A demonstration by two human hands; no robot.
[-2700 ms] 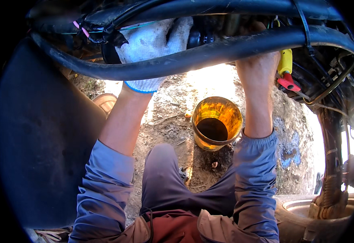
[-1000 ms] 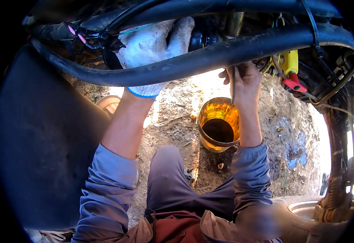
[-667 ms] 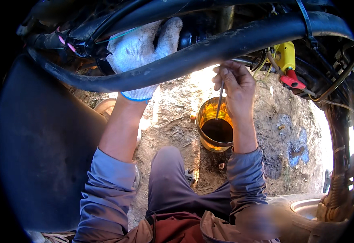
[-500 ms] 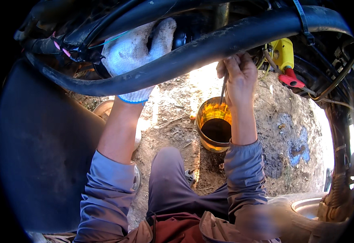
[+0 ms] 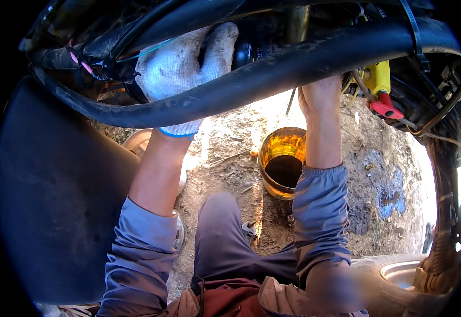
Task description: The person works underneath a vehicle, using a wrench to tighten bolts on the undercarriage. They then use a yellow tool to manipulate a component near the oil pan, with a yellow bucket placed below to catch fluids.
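My left hand (image 5: 169, 66), in a white knit glove with a blue cuff edge, reaches behind a thick black hose (image 5: 230, 90). Its thumb shows beside a dark, shiny part (image 5: 242, 53), and the fingers curl in among the hoses, where what they grip is hidden. My bare right hand (image 5: 321, 98) is raised behind the same hose, which covers most of its fingers. From beside it a thin dark rod (image 5: 291, 102) pokes down, apparently held in those fingers; its upper end is out of sight.
Below the right hand, a yellow bucket (image 5: 283, 196) with dark liquid stands on the dirt ground (image 5: 230, 174). A yellow part (image 5: 381, 78) and a red-handled piece (image 5: 386, 107) hang at right among cables. A large dark panel (image 5: 56, 201) fills the left.
My right hand has moved up and slightly right behind the hose, taking the thin rod with it. The left hand stays about where it was. The view has shifted slightly.
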